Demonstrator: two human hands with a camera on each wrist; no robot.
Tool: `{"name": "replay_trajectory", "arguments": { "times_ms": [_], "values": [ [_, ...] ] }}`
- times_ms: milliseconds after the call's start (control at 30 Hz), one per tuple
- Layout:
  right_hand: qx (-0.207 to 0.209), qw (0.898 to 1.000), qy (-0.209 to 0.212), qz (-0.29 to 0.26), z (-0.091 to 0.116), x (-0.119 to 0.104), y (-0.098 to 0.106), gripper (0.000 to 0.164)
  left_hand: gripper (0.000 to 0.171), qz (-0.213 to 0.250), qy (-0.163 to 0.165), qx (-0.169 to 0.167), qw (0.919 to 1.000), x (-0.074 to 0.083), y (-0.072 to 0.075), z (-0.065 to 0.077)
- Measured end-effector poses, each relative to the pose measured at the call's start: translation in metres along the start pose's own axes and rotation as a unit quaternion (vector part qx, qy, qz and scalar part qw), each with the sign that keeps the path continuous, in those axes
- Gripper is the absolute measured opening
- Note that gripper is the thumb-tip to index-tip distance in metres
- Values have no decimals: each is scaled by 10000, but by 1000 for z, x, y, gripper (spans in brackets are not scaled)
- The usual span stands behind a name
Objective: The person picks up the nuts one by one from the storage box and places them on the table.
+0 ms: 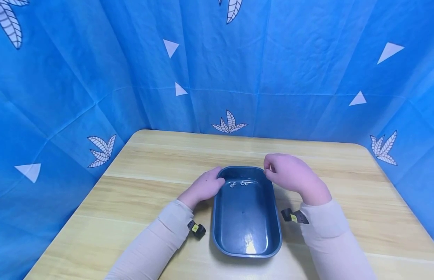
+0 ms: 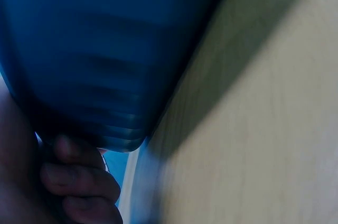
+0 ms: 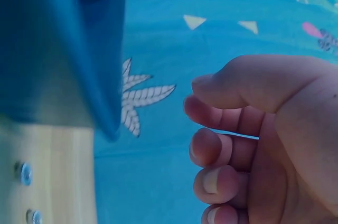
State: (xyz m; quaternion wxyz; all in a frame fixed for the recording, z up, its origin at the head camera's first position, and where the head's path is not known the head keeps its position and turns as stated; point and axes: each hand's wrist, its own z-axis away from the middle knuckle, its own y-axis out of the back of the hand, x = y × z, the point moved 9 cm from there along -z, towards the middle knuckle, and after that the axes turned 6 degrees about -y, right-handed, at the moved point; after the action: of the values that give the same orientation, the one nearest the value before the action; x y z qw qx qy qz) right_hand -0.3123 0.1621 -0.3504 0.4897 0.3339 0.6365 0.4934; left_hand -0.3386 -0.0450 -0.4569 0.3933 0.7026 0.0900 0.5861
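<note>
A dark blue rectangular tray (image 1: 243, 217) with rounded corners lies lengthwise before me. My left hand (image 1: 204, 184) grips its far left corner, thumb over the rim and fingers outside; in the left wrist view those fingers (image 2: 82, 182) curl beside the tray wall (image 2: 100, 34). Several small shiny metal rings, perhaps nuts (image 1: 243, 183), sit inside at the far end. By the far right corner my right hand (image 1: 290, 173) bends downward. Its fingers curl loosely, thumb tip close to the forefinger (image 3: 200, 112), and nothing shows between them. Two small metal pieces (image 3: 24, 173) appear on the wood in the right wrist view.
The light wooden table (image 1: 161, 194) extends around the tray on every side. A blue patterned curtain (image 1: 290, 70) hangs behind and at both sides. A dark wrist strap with a small camera is on each wrist.
</note>
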Motion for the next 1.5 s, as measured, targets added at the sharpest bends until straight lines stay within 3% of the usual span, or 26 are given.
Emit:
{"name": "replay_trajectory", "arguments": {
  "times_ms": [700,1500],
  "values": [
    [58,9980,617,152,20,-54,5,9,35,-82,-21,2,10000,-1,0,-2],
    [-274,9941,915,522,17,-79,-26,12,29,45,5,-32,10000,-1,1,-1]
  ]
}}
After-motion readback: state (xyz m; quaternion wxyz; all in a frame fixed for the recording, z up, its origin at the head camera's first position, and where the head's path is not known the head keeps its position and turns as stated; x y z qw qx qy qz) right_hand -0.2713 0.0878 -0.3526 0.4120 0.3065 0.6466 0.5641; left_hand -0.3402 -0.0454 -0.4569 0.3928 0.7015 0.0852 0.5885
